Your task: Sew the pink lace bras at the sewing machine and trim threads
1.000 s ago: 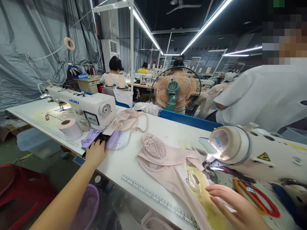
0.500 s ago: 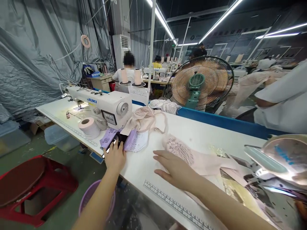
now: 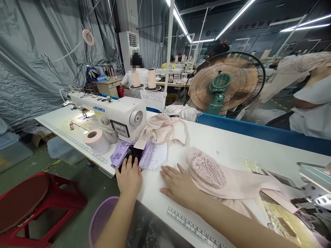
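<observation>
My left hand [image 3: 129, 176] rests on a dark phone [image 3: 130, 154] that lies on purple and white paper slips [image 3: 152, 155] at the near edge of the white table [image 3: 232, 144]; its fingers lie flat over the phone. My right hand [image 3: 178, 184] lies flat on the table with fingers spread, just left of a pale pink lace bra piece [image 3: 219, 177]. A second pink bra [image 3: 160, 129] sits behind the slips. A white Juki sewing machine [image 3: 111, 112] stands to the left, with a roll of pink tape [image 3: 96, 140] beside it.
Another sewing machine [image 3: 314, 179] is at the right edge. A standing fan [image 3: 226, 84] is behind the blue table border. A red stool [image 3: 33, 203] and a purple basket [image 3: 102, 218] are on the floor. Other workers sit behind and at the right.
My right hand has moved left from the right-hand machine across the fabric to lie flat beside my left hand. The view has swung left. My left hand has stayed on the phone.
</observation>
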Action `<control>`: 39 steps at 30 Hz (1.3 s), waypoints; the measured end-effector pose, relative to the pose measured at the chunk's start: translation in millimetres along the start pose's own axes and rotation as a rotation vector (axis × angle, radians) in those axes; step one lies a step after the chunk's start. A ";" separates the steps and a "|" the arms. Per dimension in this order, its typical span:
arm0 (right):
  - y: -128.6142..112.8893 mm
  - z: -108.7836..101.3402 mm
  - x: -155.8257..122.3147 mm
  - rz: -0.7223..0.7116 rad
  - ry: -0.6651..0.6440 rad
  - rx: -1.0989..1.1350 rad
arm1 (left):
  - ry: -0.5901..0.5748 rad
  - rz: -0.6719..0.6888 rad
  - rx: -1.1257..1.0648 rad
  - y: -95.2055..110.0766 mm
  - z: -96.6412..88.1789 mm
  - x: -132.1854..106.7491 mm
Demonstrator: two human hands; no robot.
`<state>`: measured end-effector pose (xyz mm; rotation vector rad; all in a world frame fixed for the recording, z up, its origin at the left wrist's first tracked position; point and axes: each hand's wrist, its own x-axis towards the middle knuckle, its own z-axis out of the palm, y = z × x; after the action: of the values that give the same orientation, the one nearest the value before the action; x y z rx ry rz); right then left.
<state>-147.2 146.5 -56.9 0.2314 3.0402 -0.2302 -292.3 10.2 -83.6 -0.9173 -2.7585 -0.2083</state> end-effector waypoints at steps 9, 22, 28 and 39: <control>-6.6 -23.0 5.2 0.087 0.134 0.010 | -0.024 -0.007 0.034 1.6 -2.2 0.7; 6.2 0.6 22.2 0.088 0.059 0.042 | 0.022 0.008 0.010 7.3 -6.0 6.6; 5.9 2.6 23.1 0.085 0.066 0.028 | -0.014 0.002 0.017 7.7 -7.8 7.1; 1.9 -9.9 18.8 0.087 -0.002 0.008 | -0.025 -0.008 -0.005 7.6 -7.7 7.3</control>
<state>-166.1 152.5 -49.1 0.3629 3.0186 -0.2367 -292.0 18.8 -73.8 -0.9167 -2.7865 -0.2070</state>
